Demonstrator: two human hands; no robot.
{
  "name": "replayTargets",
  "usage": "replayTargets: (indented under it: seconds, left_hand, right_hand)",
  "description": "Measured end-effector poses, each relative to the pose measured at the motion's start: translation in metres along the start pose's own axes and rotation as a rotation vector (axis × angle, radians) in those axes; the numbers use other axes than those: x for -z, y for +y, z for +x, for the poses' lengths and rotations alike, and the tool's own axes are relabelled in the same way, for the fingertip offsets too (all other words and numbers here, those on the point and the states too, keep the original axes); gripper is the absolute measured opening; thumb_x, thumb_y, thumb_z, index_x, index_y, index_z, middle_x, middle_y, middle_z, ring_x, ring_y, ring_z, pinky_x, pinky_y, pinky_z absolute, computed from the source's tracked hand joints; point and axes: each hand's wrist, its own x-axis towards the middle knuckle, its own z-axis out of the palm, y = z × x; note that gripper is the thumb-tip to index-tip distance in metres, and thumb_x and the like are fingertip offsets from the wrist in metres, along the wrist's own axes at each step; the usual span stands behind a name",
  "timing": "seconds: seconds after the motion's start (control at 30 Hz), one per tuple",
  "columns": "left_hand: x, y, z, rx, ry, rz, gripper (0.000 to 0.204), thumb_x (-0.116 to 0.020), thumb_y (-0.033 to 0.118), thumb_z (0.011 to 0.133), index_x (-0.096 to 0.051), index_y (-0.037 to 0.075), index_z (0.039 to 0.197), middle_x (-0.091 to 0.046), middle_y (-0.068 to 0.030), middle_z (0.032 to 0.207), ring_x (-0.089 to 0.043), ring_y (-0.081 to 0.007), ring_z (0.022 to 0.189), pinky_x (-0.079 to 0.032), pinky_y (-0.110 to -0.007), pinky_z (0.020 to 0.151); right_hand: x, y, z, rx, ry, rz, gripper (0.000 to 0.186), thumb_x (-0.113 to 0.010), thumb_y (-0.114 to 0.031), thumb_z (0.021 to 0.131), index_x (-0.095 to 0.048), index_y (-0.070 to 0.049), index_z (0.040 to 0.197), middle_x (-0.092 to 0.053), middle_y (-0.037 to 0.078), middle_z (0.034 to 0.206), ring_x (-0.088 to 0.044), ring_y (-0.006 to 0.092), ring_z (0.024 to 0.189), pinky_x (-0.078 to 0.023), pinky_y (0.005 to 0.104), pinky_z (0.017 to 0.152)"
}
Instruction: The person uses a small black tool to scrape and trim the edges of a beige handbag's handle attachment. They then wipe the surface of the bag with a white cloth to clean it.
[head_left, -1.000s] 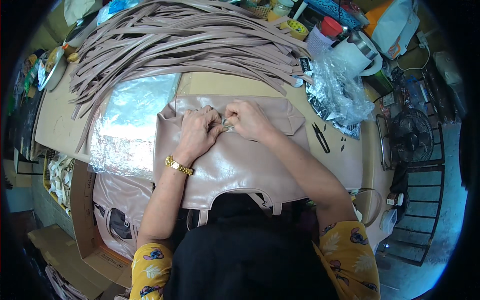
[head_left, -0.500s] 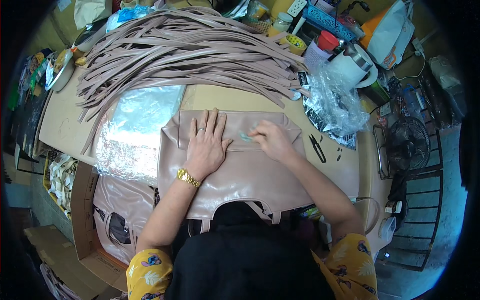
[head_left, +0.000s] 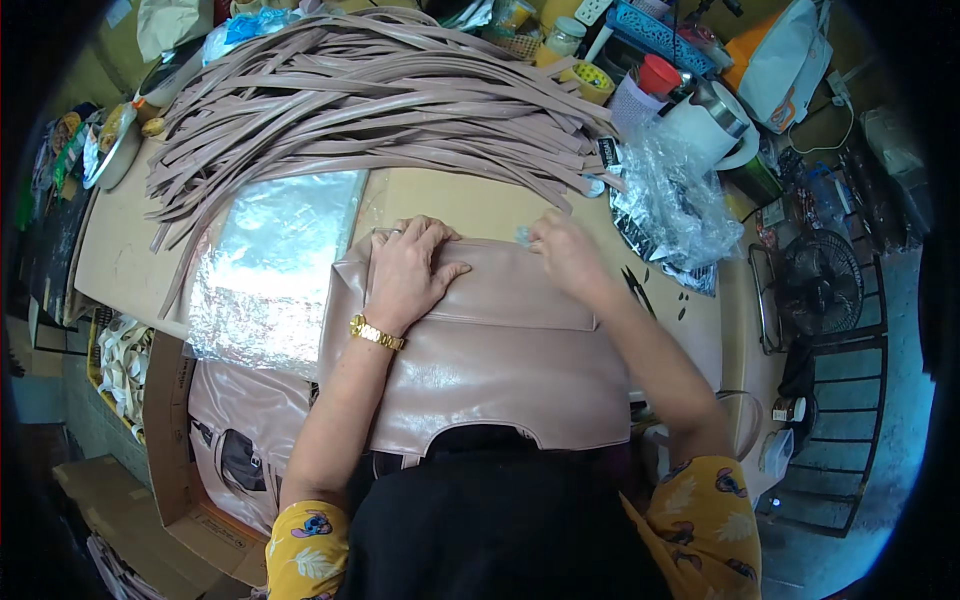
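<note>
A dusty-pink leather-look bag [head_left: 500, 375] lies flat before me, its curved handle opening toward my body. My left hand [head_left: 405, 275] is at the bag's far left edge, fingers bent over it and thumb resting on the panel. Just beyond the far edge, right of centre, my right hand [head_left: 570, 255] is closed in a pinch. A small pale blue-green piece [head_left: 523, 236] sticks out from its fingertips, too blurred to tell its kind. Black thread snips [head_left: 637, 290] lie to the right of the bag, partly behind my right forearm.
Many long pink straps [head_left: 390, 100] are heaped along the back. Clear plastic sleeves [head_left: 275, 270] lie at left, crumpled plastic wrap [head_left: 680, 200] at right. A white kettle [head_left: 705, 125] stands behind it. Below left, a cardboard box [head_left: 165, 430] holds another pink bag [head_left: 245, 400].
The bag has slid toward my body. My left hand has gone from lying flat to bent over the far edge. My right hand has moved up and right, with the small piece.
</note>
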Motion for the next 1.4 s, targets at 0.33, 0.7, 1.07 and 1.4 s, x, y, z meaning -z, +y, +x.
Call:
replayTargets:
  seconds: [0.33, 0.7, 1.07, 1.4]
  left_hand:
    - [0.006, -0.004, -0.007, -0.009, -0.145, -0.085, 0.017, -0.078, 0.016, 0.076, -0.068, 0.012, 0.090, -0.061, -0.0033, 0.092, -0.058, -0.0232, 0.095, -0.037, -0.040, 0.086]
    - [0.002, -0.008, -0.011, 0.023, -0.118, -0.125, 0.011, -0.076, 0.012, 0.077, -0.069, 0.011, 0.085, -0.061, -0.0030, 0.094, -0.058, -0.0231, 0.095, -0.037, -0.040, 0.082]
    - [0.001, -0.009, -0.010, 0.015, -0.090, -0.100, 0.008, -0.073, 0.009, 0.078, -0.068, 0.011, 0.084, -0.060, -0.0035, 0.093, -0.058, -0.0230, 0.094, -0.037, -0.039, 0.081]
    - [-0.004, -0.007, -0.011, 0.003, -0.029, -0.094, 0.005, -0.071, 0.008, 0.079, -0.067, 0.010, 0.083, -0.060, -0.0040, 0.089, -0.059, -0.0240, 0.087, -0.036, -0.039, 0.077]
  right_hand:
    - [-0.013, -0.041, 0.030, 0.055, -0.185, 0.373, 0.008, -0.067, -0.004, 0.074, -0.062, 0.002, 0.077, -0.061, 0.014, 0.082, -0.060, 0.0322, 0.085, -0.048, 0.0414, 0.078]
    - [-0.021, -0.060, 0.033, 0.117, -0.256, 0.405, 0.008, -0.069, -0.005, 0.075, -0.064, 0.000, 0.077, -0.060, 0.013, 0.083, -0.060, 0.0332, 0.085, -0.048, 0.0425, 0.078]
    - [-0.027, -0.065, 0.028, -0.010, -0.175, 0.301, 0.008, -0.070, -0.004, 0.075, -0.063, -0.002, 0.076, -0.060, 0.014, 0.081, -0.061, 0.0348, 0.083, -0.048, 0.0441, 0.076]
    - [-0.036, -0.071, 0.032, 0.066, -0.069, 0.202, 0.010, -0.070, -0.006, 0.076, -0.061, -0.002, 0.075, -0.059, 0.014, 0.081, -0.060, 0.0349, 0.083, -0.047, 0.0447, 0.078]
